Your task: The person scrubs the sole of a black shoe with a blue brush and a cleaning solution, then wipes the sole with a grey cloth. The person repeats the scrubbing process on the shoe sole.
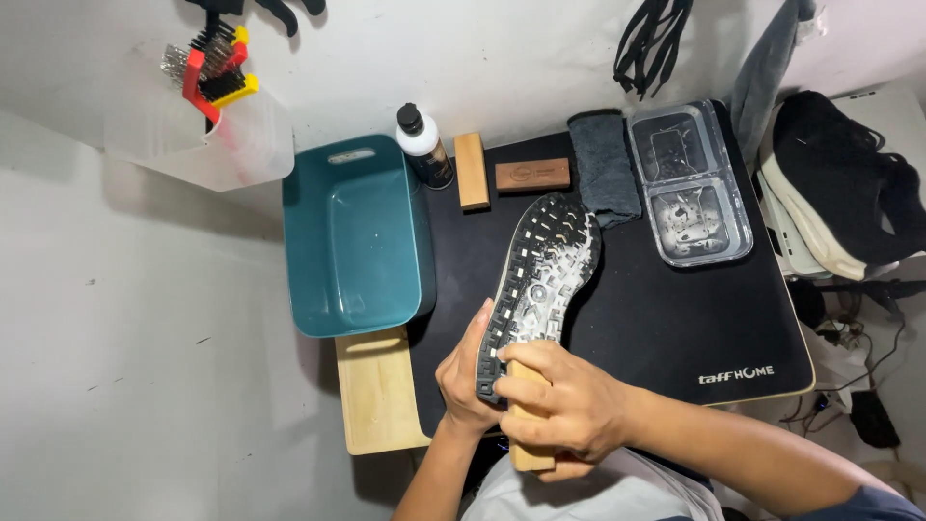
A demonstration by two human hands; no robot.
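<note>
A shoe [543,265] lies sole up over the black mat [675,318], its grey and white tread wet with foam. My left hand [461,378] grips the heel end from the left side. My right hand [564,407] is closed around a wooden brush [529,452], pressed against the heel part of the sole. The brush's bristles are hidden under my fingers.
A teal basin [355,236] sits left of the mat, partly on a wooden board [376,396]. At the back stand a bottle [424,145], two wooden brushes [472,171], a grey cloth [604,166] and a clear two-part water tray [690,183]. Another shoe [839,193] lies at right.
</note>
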